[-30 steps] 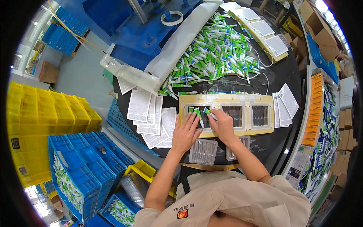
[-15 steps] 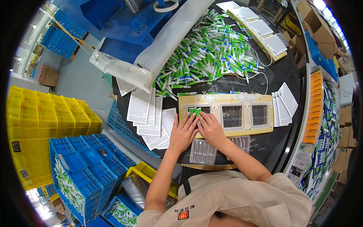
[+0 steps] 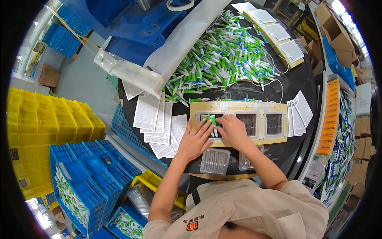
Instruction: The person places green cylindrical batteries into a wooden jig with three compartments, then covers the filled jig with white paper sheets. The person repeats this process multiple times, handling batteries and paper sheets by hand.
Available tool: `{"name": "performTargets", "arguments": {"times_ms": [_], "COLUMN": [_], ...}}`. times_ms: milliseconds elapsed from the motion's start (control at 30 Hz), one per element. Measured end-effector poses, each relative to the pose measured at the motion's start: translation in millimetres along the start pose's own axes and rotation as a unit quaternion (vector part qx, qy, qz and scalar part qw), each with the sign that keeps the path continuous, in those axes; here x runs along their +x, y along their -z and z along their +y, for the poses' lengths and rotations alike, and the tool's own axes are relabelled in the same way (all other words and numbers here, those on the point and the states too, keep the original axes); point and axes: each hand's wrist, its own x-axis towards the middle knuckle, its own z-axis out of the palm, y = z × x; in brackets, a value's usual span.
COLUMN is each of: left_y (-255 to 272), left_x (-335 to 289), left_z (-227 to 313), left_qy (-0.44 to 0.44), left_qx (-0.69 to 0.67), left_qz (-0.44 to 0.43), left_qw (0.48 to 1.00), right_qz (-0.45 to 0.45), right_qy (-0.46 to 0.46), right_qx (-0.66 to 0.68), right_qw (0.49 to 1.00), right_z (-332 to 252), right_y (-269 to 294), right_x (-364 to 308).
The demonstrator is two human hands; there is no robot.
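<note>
A cream-coloured fixture point(image 3: 256, 140) with three windows lies before me on the black table. In its left window sit a few small green tubes with white nozzles point(image 3: 213, 120), side by side. My left hand point(image 3: 195, 140) is open, its outstretched fingers resting on the tubes at the window's left. My right hand point(image 3: 234, 131) is open too; its bent fingers and thumb are spread at the window's right edge, beside the tubes. Clear plastic trays show in the middle window point(image 3: 246, 124) and the right window point(image 3: 273, 124).
A heap of green and white tubes point(image 3: 227, 55) spreads beyond the fixture. Printed cards lie left point(image 3: 148, 113) and right point(image 3: 301, 109). A clear moulded tray point(image 3: 215, 161) lies near the table edge. Blue machinery point(image 3: 147, 32) stands far left; blue crates point(image 3: 85, 171) stand near left.
My right hand has shifted right and away from my left, uncovering more of the tubes and their white nozzles. My left hand stays over the left window.
</note>
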Motion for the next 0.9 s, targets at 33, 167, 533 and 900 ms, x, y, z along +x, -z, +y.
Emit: {"name": "performTargets", "arguments": {"times_ms": [33,167,533,900], "left_y": [0,0,4,-3], "left_x": [-1,0,0,135], "left_z": [0,-9,-3,-104], "left_qy": [0.006,0.003,0.024,0.234], "left_qx": [-0.009,-0.028,-0.033,0.033], "left_qz": [-0.013,-0.038,-0.051,0.161], "left_qw": [1.000,0.999,0.998,0.958], "right_qz": [-0.005,0.010,0.105,0.235], "right_qy": [-0.001,-0.006,-0.024,-0.037], "right_qx": [-0.004,-0.012,0.055,0.040], "right_qw": [1.000,1.000,0.993,0.970], "right_z": [-3,-10,26,51], "right_y": [-4,-25,-9,-9], "right_x": [-3,-9,66,76]}}
